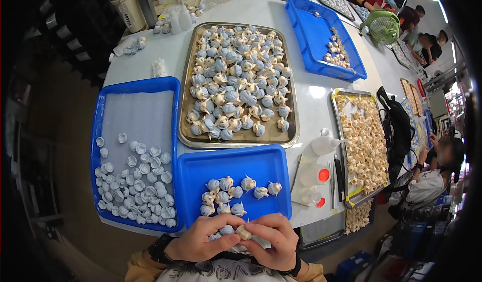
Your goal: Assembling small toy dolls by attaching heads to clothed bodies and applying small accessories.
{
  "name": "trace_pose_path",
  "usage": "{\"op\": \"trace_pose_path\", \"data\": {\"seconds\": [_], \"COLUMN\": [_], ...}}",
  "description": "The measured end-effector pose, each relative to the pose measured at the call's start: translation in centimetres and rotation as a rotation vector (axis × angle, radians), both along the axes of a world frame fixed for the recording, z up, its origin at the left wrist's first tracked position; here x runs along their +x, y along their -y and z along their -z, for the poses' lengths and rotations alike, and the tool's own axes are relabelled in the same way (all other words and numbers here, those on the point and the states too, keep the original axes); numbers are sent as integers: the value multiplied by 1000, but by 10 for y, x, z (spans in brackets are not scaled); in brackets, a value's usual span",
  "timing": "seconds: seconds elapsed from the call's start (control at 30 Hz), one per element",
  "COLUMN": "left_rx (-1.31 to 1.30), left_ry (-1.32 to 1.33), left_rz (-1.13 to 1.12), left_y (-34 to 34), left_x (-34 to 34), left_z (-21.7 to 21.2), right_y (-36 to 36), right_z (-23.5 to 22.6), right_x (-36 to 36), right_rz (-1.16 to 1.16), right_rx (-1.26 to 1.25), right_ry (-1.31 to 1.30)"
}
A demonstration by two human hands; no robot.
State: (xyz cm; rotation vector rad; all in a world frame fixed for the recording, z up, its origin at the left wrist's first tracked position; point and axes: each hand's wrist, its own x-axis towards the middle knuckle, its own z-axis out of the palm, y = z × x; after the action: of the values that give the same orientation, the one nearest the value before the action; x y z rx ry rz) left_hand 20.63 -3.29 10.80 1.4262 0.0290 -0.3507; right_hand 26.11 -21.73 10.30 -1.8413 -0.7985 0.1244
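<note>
A small cream figurine piece (pixel 244 233) is pinched between the fingertips of my left hand (pixel 203 239) and my right hand (pixel 273 239), over the near edge of a small blue tray (pixel 188 181). A blue-grey piece (pixel 227 229) shows between my left thumb and fingers; whether it is held or lies behind them I cannot tell. Just beyond my hands, the tray carries several blue-grey and cream figurines (pixel 248 183). To the left, a larger blue tray (pixel 135 111) contains many pale grey cup-shaped shells (pixel 139 185).
A metal tray (pixel 241 143) packed with similar figurines lies ahead. At right are a squeeze bottle (pixel 324 144), red-lidded jars (pixel 315 174), tweezers (pixel 332 184) and a tray of cream parts (pixel 361 141). A blue bin (pixel 311 36) and green fan (pixel 382 27) stand farther off; co-workers sit at right.
</note>
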Motion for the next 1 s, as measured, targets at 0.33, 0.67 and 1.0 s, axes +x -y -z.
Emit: {"op": "trace_pose_path", "data": {"seconds": [0.33,0.67,1.0], "left_rx": [-8,-185,-307], "left_ry": [-132,44,11], "left_rz": [-3,-360,-449], "left_y": [6,1,-4], "left_x": [-5,-14,-18], "left_z": [7,25,26], "right_y": [1,98,112], "right_z": [3,-5,41], "right_x": [-5,16,37], "right_rz": [18,689,663], "right_rx": [5,115,-195], "right_ry": [164,29,97]}}
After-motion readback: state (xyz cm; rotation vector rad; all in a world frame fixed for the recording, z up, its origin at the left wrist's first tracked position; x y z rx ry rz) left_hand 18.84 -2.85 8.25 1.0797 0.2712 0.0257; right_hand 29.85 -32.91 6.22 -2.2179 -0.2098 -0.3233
